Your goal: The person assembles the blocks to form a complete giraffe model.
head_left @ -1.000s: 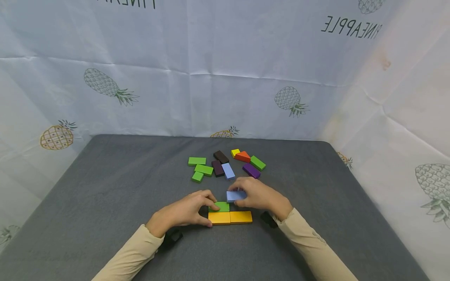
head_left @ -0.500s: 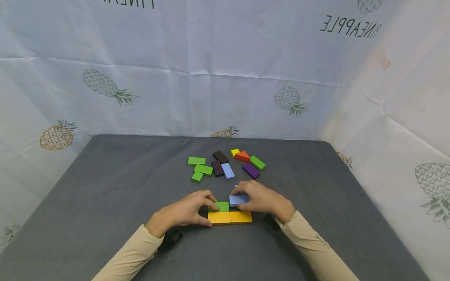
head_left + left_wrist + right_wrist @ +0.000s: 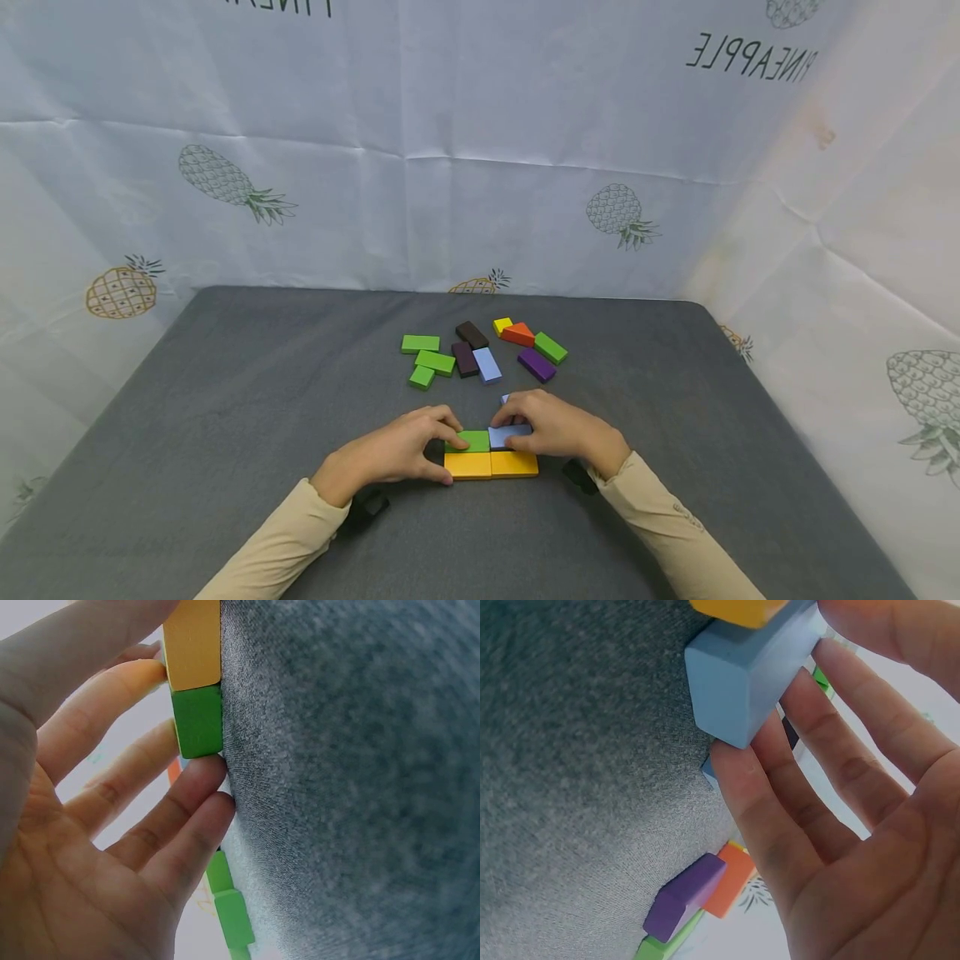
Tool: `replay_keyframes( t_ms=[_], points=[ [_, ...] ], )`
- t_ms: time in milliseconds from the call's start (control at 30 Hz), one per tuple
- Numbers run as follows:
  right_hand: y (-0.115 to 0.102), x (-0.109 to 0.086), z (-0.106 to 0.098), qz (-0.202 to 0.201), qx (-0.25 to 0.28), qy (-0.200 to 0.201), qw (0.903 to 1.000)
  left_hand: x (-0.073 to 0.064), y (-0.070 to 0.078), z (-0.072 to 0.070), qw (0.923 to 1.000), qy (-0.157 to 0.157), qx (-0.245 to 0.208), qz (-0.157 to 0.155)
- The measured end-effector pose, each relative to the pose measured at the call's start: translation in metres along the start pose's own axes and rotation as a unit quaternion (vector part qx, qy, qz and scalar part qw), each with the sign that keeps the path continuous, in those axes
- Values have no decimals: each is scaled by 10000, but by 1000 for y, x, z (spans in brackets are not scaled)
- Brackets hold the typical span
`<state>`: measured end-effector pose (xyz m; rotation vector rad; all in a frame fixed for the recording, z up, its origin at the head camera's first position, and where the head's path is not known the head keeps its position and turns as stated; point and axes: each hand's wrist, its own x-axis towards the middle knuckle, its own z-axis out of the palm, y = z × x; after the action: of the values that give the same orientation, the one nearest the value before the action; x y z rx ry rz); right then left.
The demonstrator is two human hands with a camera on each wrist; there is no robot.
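While the left hand (image 3: 397, 447) spans the green block (image 3: 476, 441) and the left yellow block (image 3: 468, 465) in the head view, thumb at the yellow one's near corner and a finger on the green one, the right hand (image 3: 561, 423) pinches the light-blue block (image 3: 500, 437) between thumb and fingers; that block lies just beside the green one, the right yellow block (image 3: 514, 464) on the grip's near side; in the left wrist view, the green block's end meets the left fingers; in the right wrist view, the light-blue block's end shows above a fingertip, the purple block (image 3: 684, 898) well apart from the grip.
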<state>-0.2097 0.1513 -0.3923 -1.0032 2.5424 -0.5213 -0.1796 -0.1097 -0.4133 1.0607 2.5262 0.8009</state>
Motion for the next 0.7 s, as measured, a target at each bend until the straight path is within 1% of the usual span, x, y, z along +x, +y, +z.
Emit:
replay_keyframes(
  t_ms=[133,367,700],
  points=[
    [0,-1,1,-20,-6,32,10000,1,-1,0,10000,-5,-7,27],
    [0,-4,3,11,122,-23,9999,1,-1,0,10000,-16,-47,63],
    [-4,-5,4,-46,56,-61,10000,1,-1,0,9999,34,10,98]
  ],
)
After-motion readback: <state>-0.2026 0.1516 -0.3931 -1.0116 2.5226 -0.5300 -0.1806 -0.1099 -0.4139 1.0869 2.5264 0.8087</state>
